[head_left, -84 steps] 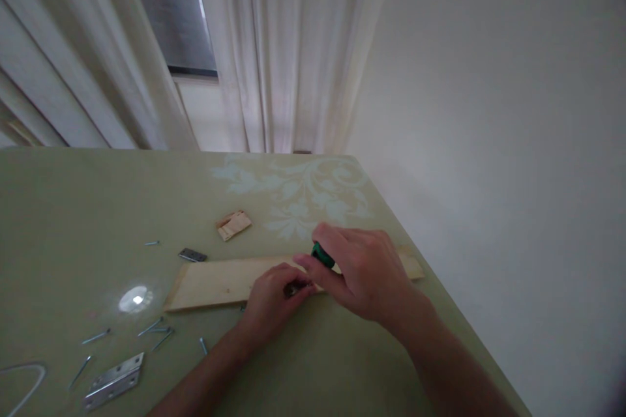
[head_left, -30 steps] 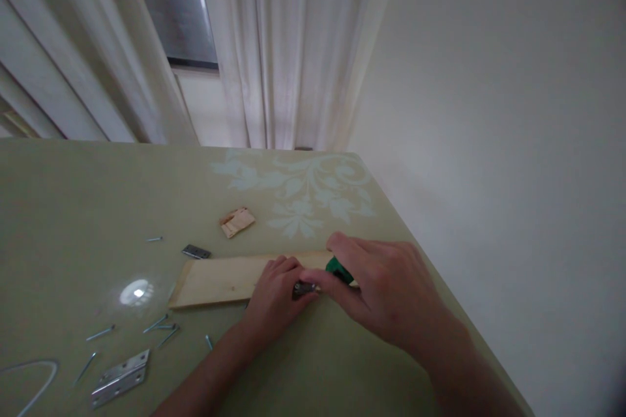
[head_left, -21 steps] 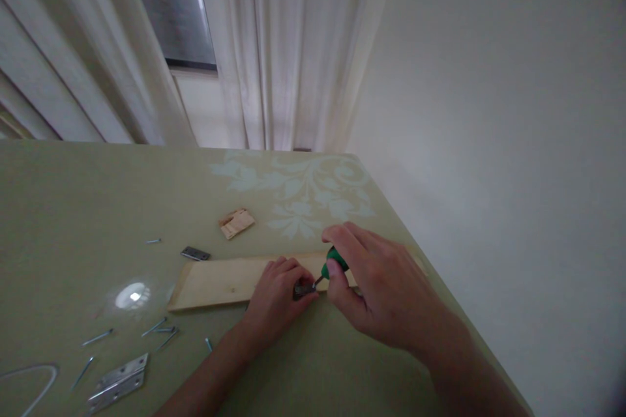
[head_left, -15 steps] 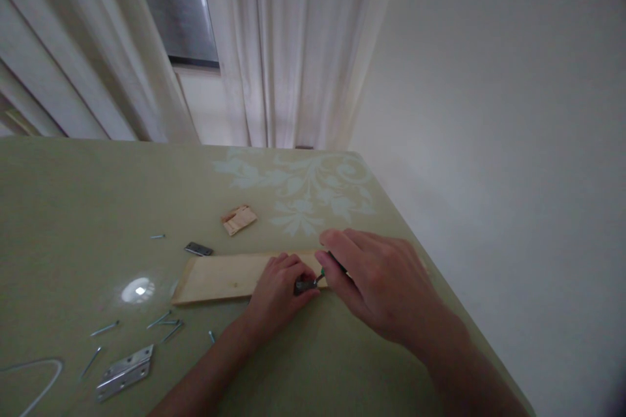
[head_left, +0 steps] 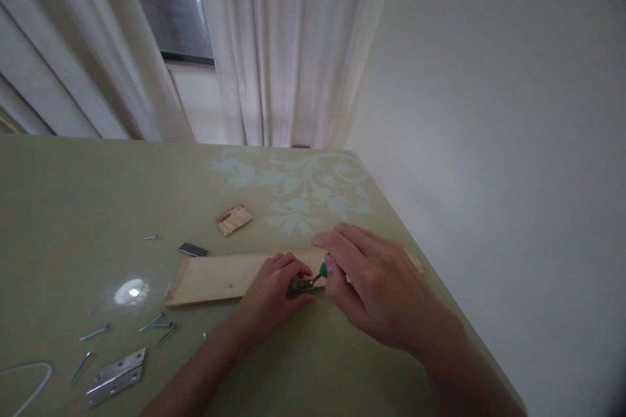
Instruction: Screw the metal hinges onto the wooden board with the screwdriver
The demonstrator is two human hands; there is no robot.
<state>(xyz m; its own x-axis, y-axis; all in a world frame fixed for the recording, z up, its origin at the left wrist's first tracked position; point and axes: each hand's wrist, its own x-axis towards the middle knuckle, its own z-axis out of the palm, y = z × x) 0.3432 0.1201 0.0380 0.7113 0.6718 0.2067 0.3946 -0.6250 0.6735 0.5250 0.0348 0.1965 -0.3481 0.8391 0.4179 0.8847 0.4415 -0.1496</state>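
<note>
A long pale wooden board (head_left: 210, 279) lies across the table in front of me. At its near edge, my left hand (head_left: 276, 283) pinches a small metal hinge (head_left: 302, 285), partly covered by the fingers. My right hand (head_left: 376, 277) is wrapped round a screwdriver (head_left: 323, 269); a bit of green handle shows by the thumb. The shaft slants down to the left, its tip at the hinge. Whether a screw sits under the tip is too small to tell.
A larger silver hinge (head_left: 117, 376) lies front left, near several loose screws (head_left: 161, 324). A small dark hinge (head_left: 192, 249) touches the board's far edge, with a wood scrap (head_left: 233, 219) beyond. A white cable (head_left: 42, 381) curls at lower left. The wall (head_left: 489, 143) borders the table's right side.
My right hand has turned slightly around the screwdriver, showing more green handle. The left hand stays at the hinge. The whole view has shifted a little.
</note>
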